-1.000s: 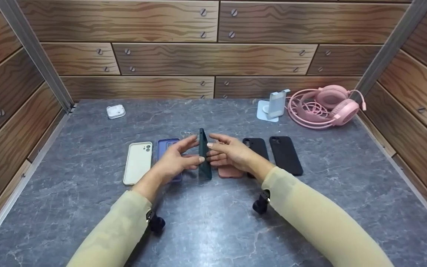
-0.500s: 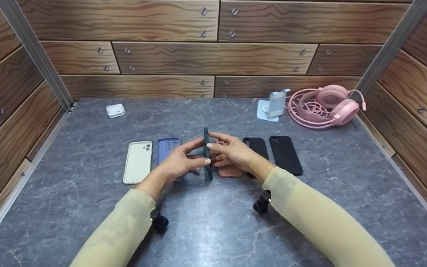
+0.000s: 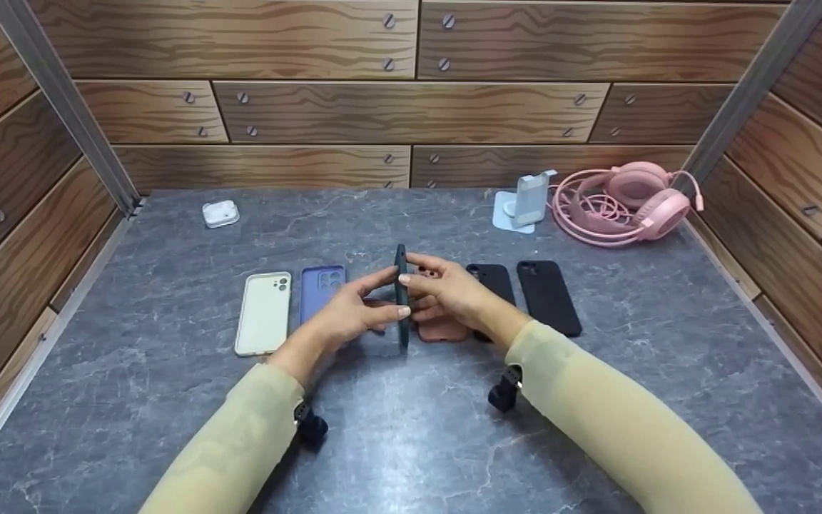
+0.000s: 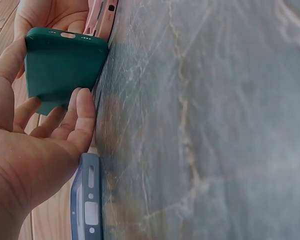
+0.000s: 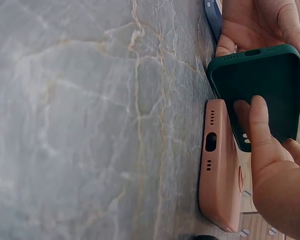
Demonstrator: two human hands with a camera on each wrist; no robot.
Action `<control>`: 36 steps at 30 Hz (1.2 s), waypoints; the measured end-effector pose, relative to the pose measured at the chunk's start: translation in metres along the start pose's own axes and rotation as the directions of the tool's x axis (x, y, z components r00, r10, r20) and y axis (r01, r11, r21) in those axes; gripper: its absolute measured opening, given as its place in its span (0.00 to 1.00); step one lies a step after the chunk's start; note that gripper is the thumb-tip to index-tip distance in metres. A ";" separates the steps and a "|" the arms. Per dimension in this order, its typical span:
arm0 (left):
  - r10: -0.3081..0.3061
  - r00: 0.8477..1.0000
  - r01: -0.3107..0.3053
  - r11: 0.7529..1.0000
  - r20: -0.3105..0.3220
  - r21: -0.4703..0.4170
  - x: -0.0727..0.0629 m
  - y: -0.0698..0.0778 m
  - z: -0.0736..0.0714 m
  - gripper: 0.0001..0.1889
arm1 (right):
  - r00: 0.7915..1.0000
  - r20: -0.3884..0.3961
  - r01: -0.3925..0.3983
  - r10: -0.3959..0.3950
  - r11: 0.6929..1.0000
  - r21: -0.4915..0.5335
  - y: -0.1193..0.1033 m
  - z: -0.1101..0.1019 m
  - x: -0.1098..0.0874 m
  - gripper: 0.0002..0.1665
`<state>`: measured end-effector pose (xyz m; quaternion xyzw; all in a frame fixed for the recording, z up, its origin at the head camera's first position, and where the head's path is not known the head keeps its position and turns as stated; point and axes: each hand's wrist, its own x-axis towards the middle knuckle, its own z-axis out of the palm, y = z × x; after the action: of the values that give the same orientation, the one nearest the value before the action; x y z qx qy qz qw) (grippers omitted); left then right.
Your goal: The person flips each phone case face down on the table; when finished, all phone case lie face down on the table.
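Observation:
A dark green phone case (image 3: pixel 403 333) stands on its long edge between my two hands. My left hand (image 3: pixel 343 313) grips it from the left, thumb and index finger at its upper edge; the left wrist view shows the smooth back of the green case (image 4: pixel 62 67) with other fingers curled beside it. From the right, my right hand (image 3: pixel 462 294) holds the same case, thumb at the upper edge. In the right wrist view, fingers reach into the hollow inside of the green case (image 5: pixel 272 80). A purple case (image 3: pixel 317 289) lies left, a pink case (image 3: pixel 444 330) right.
A cream case (image 3: pixel 264 315) lies at the row's left end. Two black cases, one partly behind my right hand (image 3: pixel 496 280) and one further right (image 3: pixel 551 300), complete it. Behind are a white earbud box (image 3: pixel 220 213), a light blue stand (image 3: pixel 529 201) and pink headphones (image 3: pixel 645 205).
The green case has shifted slightly right and turned from a slight lean to nearly upright. My left hand has moved right with it, uncovering more of the purple case. The right hand barely moves.

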<state>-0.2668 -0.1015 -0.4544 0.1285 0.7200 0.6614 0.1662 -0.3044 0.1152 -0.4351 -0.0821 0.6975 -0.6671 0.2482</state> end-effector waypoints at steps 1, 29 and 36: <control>0.000 1.000 0.000 1.000 -0.001 0.002 0.000 0.000 0.000 0.46 | 1.000 -0.003 0.000 0.000 1.000 -0.001 0.000 0.000 0.000 0.40; -0.011 1.000 0.016 0.987 -0.028 0.163 -0.002 0.005 0.004 0.46 | 0.993 -0.113 0.018 -0.024 0.998 -0.055 -0.004 0.007 -0.005 0.39; -0.012 0.998 0.024 0.975 -0.054 0.219 -0.004 0.009 0.001 0.44 | 0.993 -0.107 0.039 -0.040 0.999 -0.012 -0.008 0.008 -0.008 0.40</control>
<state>-0.2628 -0.1018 -0.4452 0.1221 0.7940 0.5792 0.1381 -0.2951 0.1107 -0.4251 -0.0612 0.7113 -0.6721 0.1965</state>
